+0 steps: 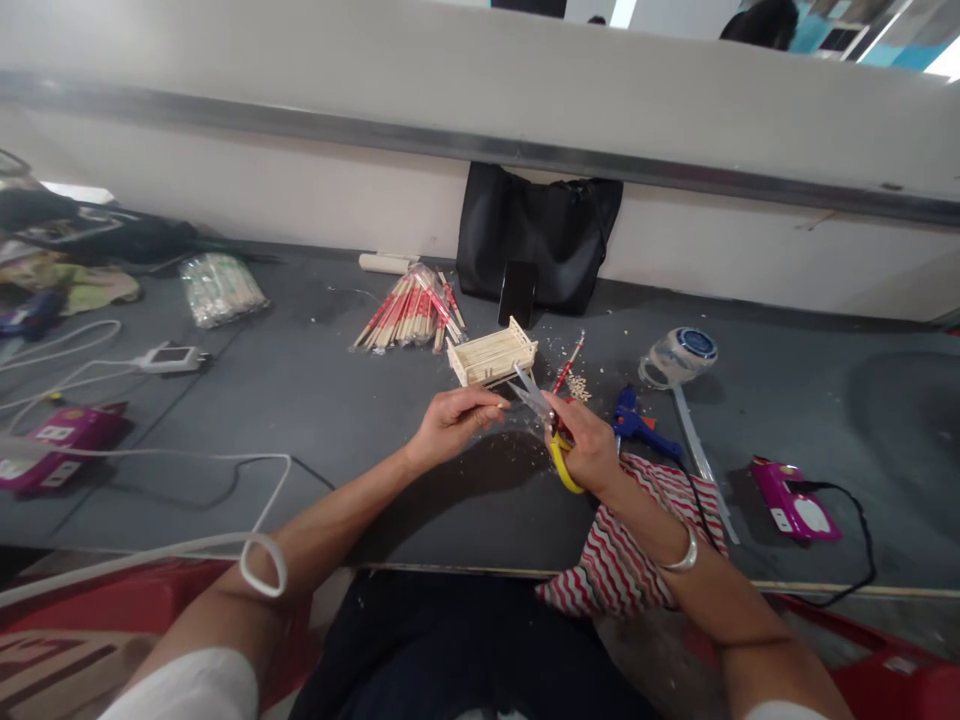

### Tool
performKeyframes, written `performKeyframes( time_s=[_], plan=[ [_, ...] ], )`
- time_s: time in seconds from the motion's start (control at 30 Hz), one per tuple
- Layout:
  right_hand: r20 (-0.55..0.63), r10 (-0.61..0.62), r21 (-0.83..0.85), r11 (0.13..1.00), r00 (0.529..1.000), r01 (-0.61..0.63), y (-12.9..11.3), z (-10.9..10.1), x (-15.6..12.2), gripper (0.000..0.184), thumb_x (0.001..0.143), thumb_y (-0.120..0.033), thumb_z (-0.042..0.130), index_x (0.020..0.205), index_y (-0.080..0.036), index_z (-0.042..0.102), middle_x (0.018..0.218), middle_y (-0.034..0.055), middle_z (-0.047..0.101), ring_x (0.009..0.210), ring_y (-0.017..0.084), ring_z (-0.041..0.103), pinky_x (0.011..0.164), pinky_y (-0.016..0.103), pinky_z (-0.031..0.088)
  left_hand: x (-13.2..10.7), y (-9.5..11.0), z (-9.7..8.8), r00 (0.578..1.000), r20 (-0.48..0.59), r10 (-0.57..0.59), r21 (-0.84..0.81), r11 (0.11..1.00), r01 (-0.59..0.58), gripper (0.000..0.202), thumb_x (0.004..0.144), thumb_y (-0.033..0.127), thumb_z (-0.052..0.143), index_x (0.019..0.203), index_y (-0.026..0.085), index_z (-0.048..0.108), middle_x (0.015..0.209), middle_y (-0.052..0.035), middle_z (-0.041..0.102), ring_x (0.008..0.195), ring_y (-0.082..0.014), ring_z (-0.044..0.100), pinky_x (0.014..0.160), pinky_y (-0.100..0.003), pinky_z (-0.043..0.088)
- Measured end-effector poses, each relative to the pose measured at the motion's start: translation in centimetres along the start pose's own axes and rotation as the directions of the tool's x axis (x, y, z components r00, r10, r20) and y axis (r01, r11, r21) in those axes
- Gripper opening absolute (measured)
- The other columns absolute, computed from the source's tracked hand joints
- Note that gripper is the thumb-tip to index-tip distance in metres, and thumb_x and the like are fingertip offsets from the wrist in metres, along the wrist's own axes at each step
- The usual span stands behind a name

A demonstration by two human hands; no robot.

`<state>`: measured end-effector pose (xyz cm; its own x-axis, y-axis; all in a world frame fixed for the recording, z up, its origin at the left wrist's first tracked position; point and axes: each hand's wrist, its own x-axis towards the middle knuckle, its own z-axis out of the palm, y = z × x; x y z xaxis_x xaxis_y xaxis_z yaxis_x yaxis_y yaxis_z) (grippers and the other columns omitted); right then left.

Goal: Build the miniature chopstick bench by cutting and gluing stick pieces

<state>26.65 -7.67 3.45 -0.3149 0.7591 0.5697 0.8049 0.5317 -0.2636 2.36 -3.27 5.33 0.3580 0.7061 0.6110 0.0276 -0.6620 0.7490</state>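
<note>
My right hand (589, 445) is closed round the yellow handle of a pair of scissors (534, 398), whose blades are parted and point up and left. My left hand (457, 425) pinches a small pale piece of stick (501, 405) close to the blades. Just beyond both hands stands a small tray-like model (491, 357) built of pale wooden sticks, with raised ends. A red-wrapped chopstick (568, 365) and a little heap of cut stick bits (577, 387) lie right of the model. Crumbs are scattered over the table beneath my hands.
Behind the model lie red-wrapped chopsticks (409, 310), a black bag (536, 240) and a phone (517, 293). At the right are a blue glue gun (637, 422), a jar (679, 357), a metal ruler (701, 450), a striped cloth (622, 555) and a purple box (795, 500). White cables (262, 540) cross the left side.
</note>
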Motion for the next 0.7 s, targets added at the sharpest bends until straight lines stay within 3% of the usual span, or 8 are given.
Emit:
performKeyframes(
  time_s=[0.3, 0.7],
  plan=[
    [0.227, -0.014, -0.078, 0.996, 0.974, 0.032, -0.7, -0.2, -0.4, 0.055, 0.089, -0.019, 0.059, 0.143, -0.026, 0.064, 0.089, 0.0051, 0.066, 0.082, 0.02, 0.062, 0.077, 0.028, 0.055, -0.2, -0.9, -0.1, 0.997, 0.035, 0.067, -0.007, 0.998, -0.067, 0.035, 0.104, 0.046, 0.058, 0.095, 0.017, 0.075, 0.076, -0.0044, 0.075, 0.057, -0.0099, 0.067, 0.056, -0.019, 0.055],
    [0.273, 0.007, -0.111, 0.994, 0.962, 0.024, -1.1, -0.4, -0.3, 0.055, 0.089, -0.017, 0.059, 0.143, -0.027, 0.064, 0.091, 0.0051, 0.069, 0.082, 0.019, 0.065, 0.075, 0.027, 0.054, -0.2, -1.0, -0.3, 0.997, 0.054, 0.062, 0.11, 0.992, -0.068, 0.036, 0.104, 0.045, 0.057, 0.088, 0.018, 0.075, 0.08, -0.0072, 0.079, 0.07, -0.0148, 0.075, 0.066, -0.023, 0.059]
  ],
)
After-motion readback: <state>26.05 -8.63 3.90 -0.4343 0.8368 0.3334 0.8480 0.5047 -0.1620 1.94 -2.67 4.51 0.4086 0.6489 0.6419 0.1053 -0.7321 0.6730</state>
